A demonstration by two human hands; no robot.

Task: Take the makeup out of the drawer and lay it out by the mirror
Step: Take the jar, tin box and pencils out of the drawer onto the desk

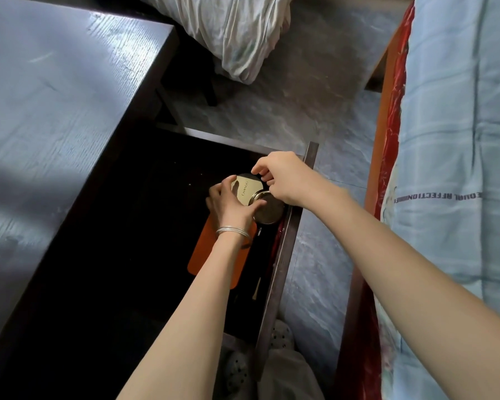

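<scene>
The dark desk fills the left of the frame, with its open drawer at centre and no mirror in view. In the drawer, the left hand grips the gold octagonal compact and touches the round gold case, while the right hand pinches the compact's far edge. Risk: with 2 items overlapping, lifting one may dislodge the other, or it may slip.

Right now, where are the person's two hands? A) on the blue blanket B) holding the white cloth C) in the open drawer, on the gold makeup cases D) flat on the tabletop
C: the left hand and the right hand both hold the gold makeup cases inside the open drawer.
</scene>
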